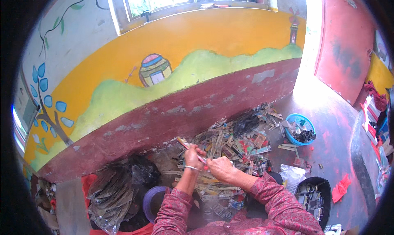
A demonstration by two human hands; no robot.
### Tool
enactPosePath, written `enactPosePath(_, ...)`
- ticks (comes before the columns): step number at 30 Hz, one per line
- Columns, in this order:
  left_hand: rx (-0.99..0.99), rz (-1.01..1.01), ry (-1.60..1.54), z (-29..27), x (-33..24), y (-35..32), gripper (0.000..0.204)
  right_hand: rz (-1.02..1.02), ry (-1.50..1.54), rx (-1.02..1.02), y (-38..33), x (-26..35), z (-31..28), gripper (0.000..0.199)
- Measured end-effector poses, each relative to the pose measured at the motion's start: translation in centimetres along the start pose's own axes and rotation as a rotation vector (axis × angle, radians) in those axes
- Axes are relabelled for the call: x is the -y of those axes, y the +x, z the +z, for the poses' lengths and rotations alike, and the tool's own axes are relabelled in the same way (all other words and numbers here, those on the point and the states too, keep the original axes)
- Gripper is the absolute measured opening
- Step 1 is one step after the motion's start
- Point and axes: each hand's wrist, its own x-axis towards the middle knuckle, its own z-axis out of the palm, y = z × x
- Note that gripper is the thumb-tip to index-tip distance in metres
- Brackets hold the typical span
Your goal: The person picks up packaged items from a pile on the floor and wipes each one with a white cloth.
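Observation:
My left hand [193, 157] is closed around a slim stick-like piece [182, 142] with a tan end and a reddish shaft; its exact kind is too small to tell. The tan end sticks out up and to the left beyond my fingers. Close beside it, my right hand [220, 169] is closed at the piece's lower right end, fingers pressed together. Both hands are held over a pile of flat strips and small scrap parts [219, 140] on the floor.
A blue plastic basket [312, 126] with black pieces stands to the right. Nearer is a black tub [328, 196] of small metallic parts, beside a clear plastic bag [292, 175] and red cloth [341, 188]. Brown flat sheets [110, 194] and a purple round rim [148, 206] lie left.

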Motion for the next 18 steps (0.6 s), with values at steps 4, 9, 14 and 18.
enactPosePath(4,0.090,-0.043,-0.091,-1.2,-3.4,0.1,0.020,0.095,0.102,-0.005,-0.1,-3.8,-0.9,0.029)
enactPosePath(9,0.488,-0.275,-0.226,0.0,-0.9,-0.7,0.029,0.572,1.045,-0.974,1.6,-6.2,-3.7,0.011)
enactPosePath(14,0.573,-0.406,-0.295,0.3,1.7,-1.6,0.026,0.082,0.734,-0.830,3.9,-2.3,0.4,0.025)
enactPosePath(18,0.607,-0.254,-0.269,0.3,0.3,-1.5,0.037,-0.140,0.425,-0.631,3.1,-1.2,1.9,0.020)
